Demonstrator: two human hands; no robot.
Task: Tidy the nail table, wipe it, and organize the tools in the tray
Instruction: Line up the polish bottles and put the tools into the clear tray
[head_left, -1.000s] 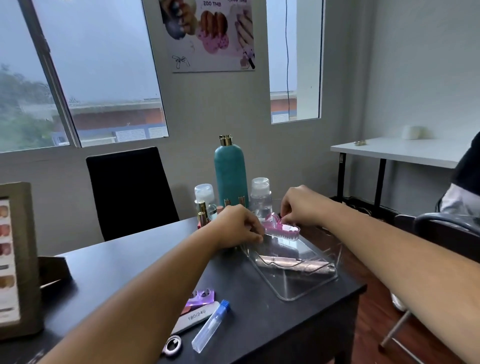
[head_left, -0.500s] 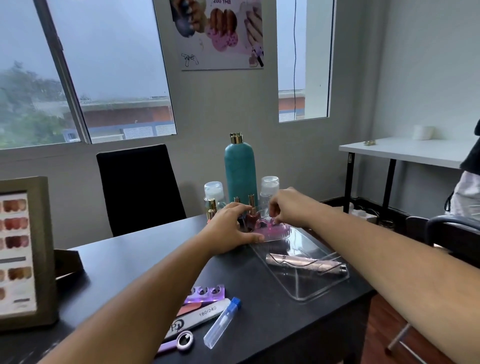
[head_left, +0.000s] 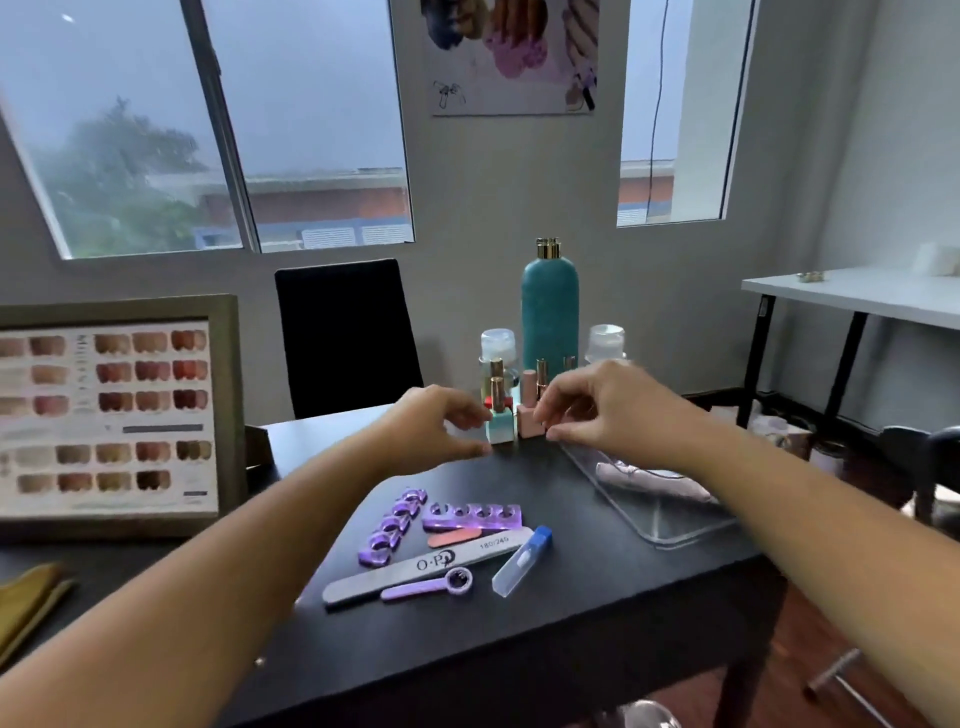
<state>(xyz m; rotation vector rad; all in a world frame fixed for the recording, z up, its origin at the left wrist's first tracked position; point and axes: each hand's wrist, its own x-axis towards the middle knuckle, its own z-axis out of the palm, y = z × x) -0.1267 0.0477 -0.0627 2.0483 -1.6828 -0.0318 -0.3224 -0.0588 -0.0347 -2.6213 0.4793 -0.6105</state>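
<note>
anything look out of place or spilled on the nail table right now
Nothing spilled or damaged. The loose tools are still out of the clear tray: two purple toe separators, the grey nail file and a clear tube lie scattered on the black table.

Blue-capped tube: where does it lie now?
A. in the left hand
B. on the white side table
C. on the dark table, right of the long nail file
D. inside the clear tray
C: the tube lies flat on the table, just right of the file, outside the tray; both hands are up by the polish bottles.
</note>
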